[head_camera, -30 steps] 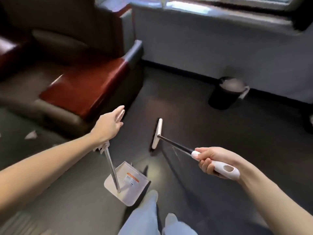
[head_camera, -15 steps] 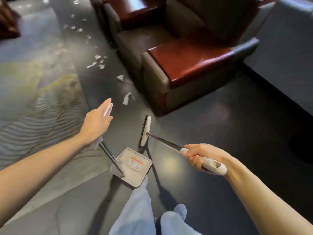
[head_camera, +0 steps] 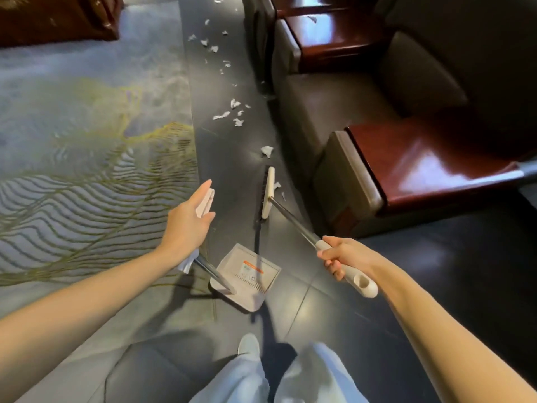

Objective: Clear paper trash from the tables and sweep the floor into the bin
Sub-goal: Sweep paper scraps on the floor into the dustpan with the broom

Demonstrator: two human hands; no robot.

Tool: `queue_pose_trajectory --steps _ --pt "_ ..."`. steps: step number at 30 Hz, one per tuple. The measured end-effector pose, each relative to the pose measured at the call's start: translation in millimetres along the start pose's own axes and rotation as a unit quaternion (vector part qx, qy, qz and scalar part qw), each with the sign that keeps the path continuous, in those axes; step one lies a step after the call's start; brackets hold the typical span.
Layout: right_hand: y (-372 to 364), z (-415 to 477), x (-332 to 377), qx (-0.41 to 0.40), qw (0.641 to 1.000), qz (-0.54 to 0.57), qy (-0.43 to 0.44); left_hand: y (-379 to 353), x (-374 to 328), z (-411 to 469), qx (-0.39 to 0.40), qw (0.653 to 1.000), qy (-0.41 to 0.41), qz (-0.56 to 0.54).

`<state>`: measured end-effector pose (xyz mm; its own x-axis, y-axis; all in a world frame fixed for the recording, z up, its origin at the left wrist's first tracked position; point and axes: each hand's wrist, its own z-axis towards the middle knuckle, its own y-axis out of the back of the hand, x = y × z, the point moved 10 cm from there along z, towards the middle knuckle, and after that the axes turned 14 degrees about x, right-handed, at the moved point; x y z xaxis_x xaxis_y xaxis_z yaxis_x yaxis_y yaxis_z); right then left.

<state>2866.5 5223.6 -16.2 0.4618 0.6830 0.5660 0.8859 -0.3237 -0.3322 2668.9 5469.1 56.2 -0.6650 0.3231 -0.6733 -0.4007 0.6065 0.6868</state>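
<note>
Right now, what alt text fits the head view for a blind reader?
A person's right hand grips a broom, its head down beside torn paper scraps on the dark floor, while the left hand holds a long-handled dustpan near their feet. More scraps trail ahead between a patterned rug and a leather armchair.

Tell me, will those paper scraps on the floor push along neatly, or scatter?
The paper scraps look small, torn and crumpled, so probably very light and apt to flutter past the broom. The floor looks smooth and glossy, so they should slide easily. Those beside the armchair may lodge against its base.
</note>
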Motion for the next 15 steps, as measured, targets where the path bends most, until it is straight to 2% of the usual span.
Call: queue_pose_trajectory --steps 8,15 --pt "75 103 127 -0.032 0.994 -0.089 -0.049 2 4 132 -0.030 0.998 0.043 -0.044" --pt "156 195 204 -0.003 0.979 -0.130 -0.159 -12 -4 248 -0.046 0.995 0.074 -0.042"
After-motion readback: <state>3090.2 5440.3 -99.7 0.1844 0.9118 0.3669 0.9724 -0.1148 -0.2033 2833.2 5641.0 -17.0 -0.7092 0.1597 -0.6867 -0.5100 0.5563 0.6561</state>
